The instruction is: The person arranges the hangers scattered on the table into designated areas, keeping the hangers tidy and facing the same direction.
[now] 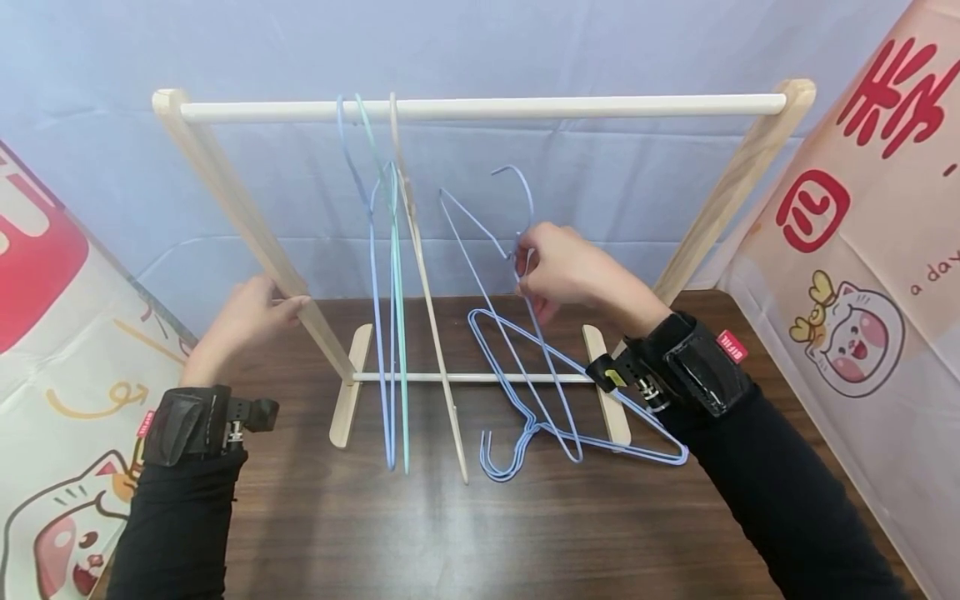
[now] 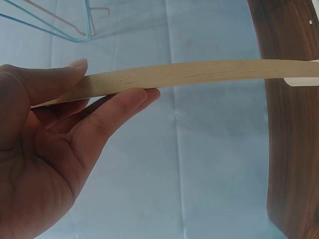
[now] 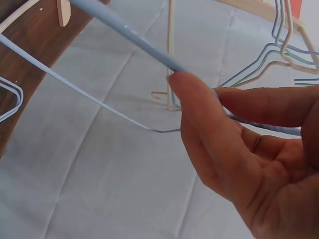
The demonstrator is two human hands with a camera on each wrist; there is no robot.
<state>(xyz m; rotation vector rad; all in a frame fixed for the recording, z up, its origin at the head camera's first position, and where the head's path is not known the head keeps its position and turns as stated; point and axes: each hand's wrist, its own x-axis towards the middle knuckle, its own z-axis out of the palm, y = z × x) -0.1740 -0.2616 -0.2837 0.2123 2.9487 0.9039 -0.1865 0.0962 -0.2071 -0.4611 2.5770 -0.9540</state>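
Note:
At the left side of the wooden garment rack, my left hand (image 1: 251, 315) grips the left post (image 1: 238, 196), thumb on one side and fingers on the other; the left wrist view shows this post (image 2: 199, 73) close up. My right hand (image 1: 564, 265) pinches a blue wire hanger (image 1: 529, 193) near its neck. That hanger is off the table and tilted, its hook below the white top rail (image 1: 585, 107) and apart from it. In the right wrist view, thumb and fingers close round the blue wire (image 3: 129, 37).
A blue hanger (image 1: 372, 292), a green hanger (image 1: 405, 367) and a beige hanger (image 1: 435, 333) hang on the rail's left half. Several blue hangers (image 1: 501, 477) lie stacked on the brown table (image 1: 360, 533), below the held one. Printed cloths flank both sides.

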